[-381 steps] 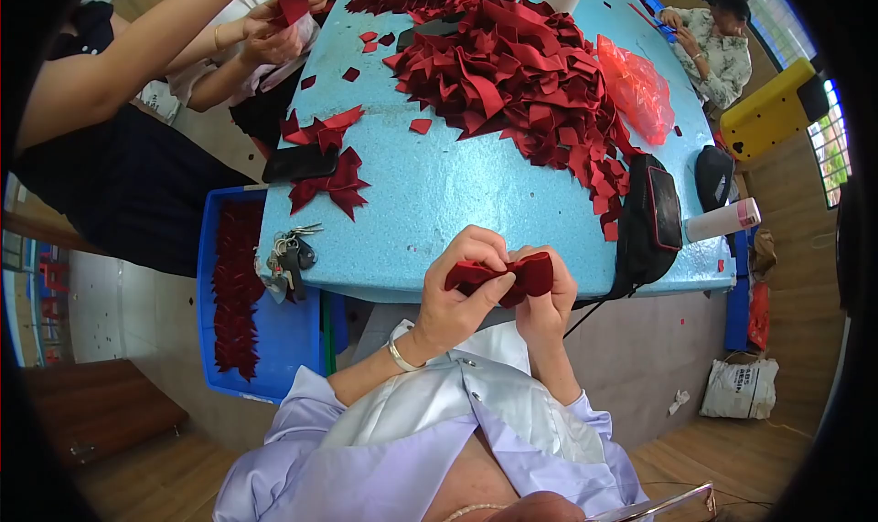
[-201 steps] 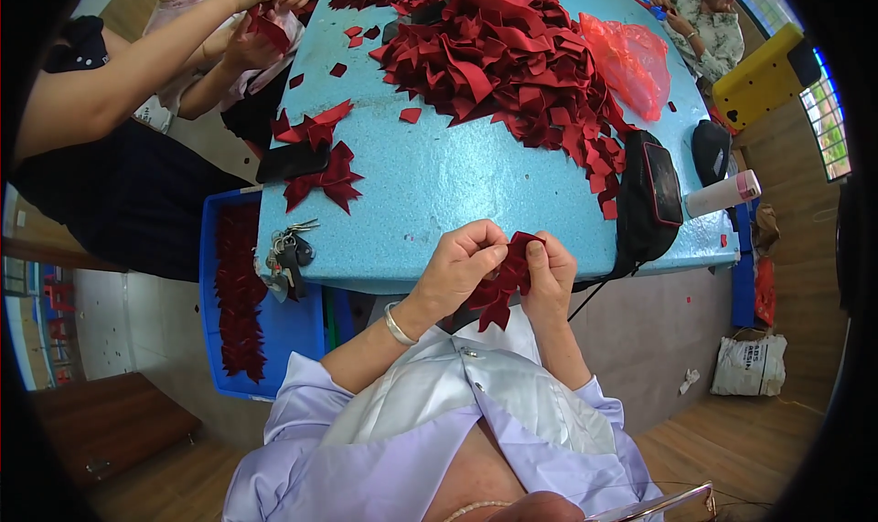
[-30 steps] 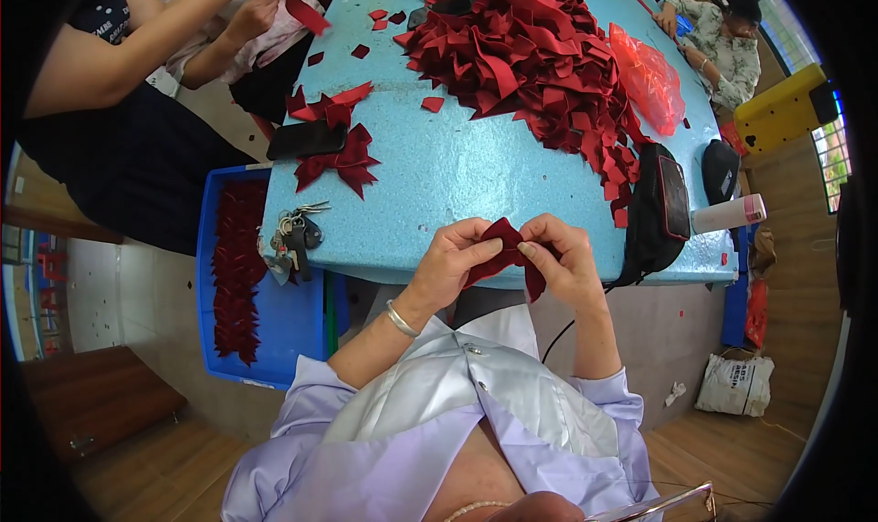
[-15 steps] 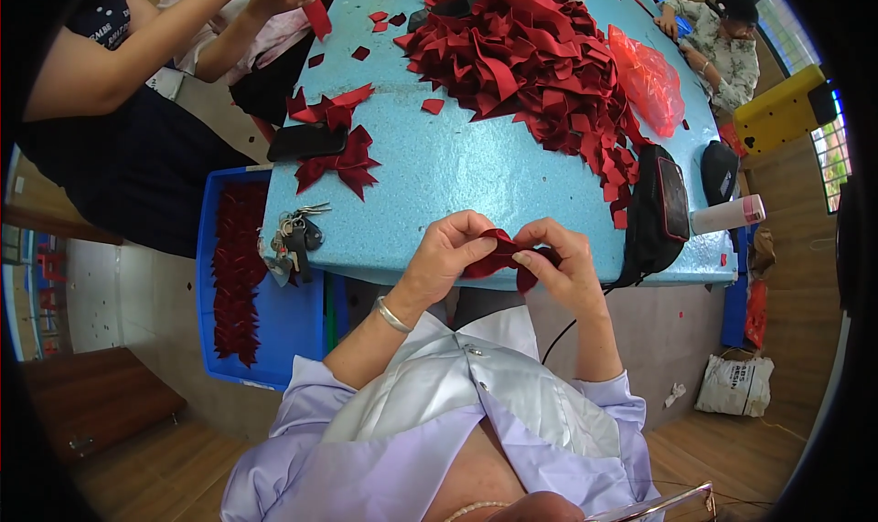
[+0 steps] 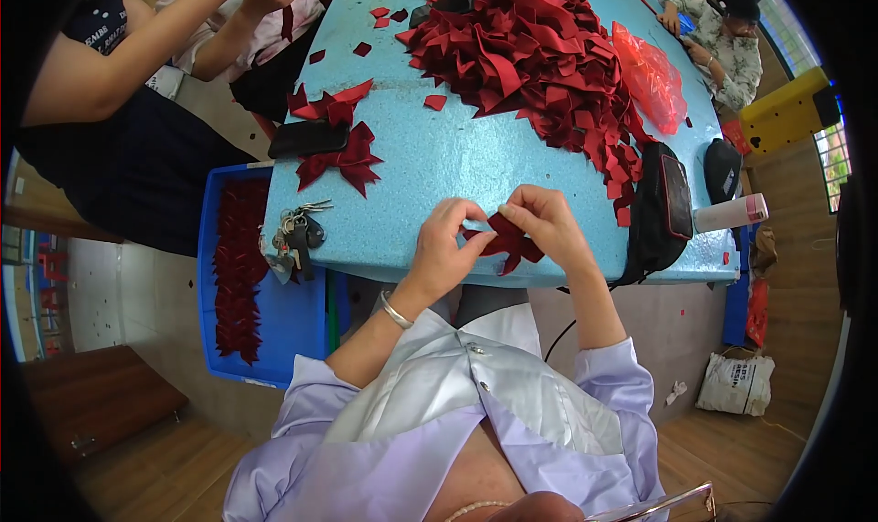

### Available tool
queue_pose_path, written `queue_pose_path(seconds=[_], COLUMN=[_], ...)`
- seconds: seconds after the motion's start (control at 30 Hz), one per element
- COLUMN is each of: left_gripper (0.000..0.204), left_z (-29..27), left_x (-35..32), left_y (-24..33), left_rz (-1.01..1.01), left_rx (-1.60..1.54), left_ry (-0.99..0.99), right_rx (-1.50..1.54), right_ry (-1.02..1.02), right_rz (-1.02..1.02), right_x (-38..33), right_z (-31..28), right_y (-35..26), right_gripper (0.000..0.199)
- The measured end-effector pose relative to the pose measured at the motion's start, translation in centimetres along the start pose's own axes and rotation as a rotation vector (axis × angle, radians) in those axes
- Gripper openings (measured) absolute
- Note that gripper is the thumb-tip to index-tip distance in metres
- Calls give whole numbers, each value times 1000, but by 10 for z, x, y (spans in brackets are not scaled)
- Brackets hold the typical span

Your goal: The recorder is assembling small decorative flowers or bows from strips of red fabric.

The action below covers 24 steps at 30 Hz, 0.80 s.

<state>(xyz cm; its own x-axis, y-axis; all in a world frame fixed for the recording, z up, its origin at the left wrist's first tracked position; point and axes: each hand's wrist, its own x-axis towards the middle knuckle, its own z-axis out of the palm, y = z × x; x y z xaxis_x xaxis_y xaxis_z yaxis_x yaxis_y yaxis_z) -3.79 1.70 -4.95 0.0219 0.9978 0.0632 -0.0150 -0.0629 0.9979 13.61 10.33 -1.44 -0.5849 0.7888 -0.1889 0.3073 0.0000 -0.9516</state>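
Observation:
Over the near edge of the table, both my hands are at a dark red ribbon bow (image 5: 512, 248) with pointed tails. My right hand (image 5: 551, 229) pinches its upper edge between thumb and fingers. On the other side, my left hand (image 5: 441, 252) curls round the bow's left end, its thumb against the ribbon and its index fingertip lifted a little apart. A large heap of red ribbon pieces (image 5: 530, 60) lies farther back. To the left, a finished-looking red bow (image 5: 343, 161) lies beside a black phone (image 5: 308, 140), with more ribbon above it.
A blue bin (image 5: 297, 330) with rows of red bows stands low at the left, near a bunch of keys (image 5: 300, 234). Right on the table (image 5: 430, 175) are a black bag (image 5: 660, 197), a pink bottle (image 5: 732, 213) and a red plastic bag (image 5: 649, 79). Other people work at left and far right.
The bow has turned and spread between my hands, its tails now showing below. My right hand has moved up and left, while my left fingers have loosened and parted somewhat.

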Motion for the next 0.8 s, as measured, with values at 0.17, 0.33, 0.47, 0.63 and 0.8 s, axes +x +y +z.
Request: queue_pose_path(seconds=[0.17, 0.33, 0.47, 0.63, 0.8], left_gripper=[25, 33, 35, 36, 35], left_z=[27, 32, 37, 36, 33], left_x=[-2, -1, -2, -2, -2], left_y=[-6, -35, -46, -44, -42], left_rz=[656, 663, 650, 645, 620], left_rx=[796, 1001, 1031, 1054, 1085], left_ry=[194, 109, 104, 85, 76], right_rx=[-51, -287, -678, -698, -593], right_ry=[70, 76, 134, 213, 98], right_rz=[-105, -194, -543, -607, -632], right_x=[31, 43, 58, 58, 44], right_z=[3, 10, -2, -10, -26], right_y=[50, 39, 57, 62, 41], right_gripper=[14, 9, 9, 15, 18])
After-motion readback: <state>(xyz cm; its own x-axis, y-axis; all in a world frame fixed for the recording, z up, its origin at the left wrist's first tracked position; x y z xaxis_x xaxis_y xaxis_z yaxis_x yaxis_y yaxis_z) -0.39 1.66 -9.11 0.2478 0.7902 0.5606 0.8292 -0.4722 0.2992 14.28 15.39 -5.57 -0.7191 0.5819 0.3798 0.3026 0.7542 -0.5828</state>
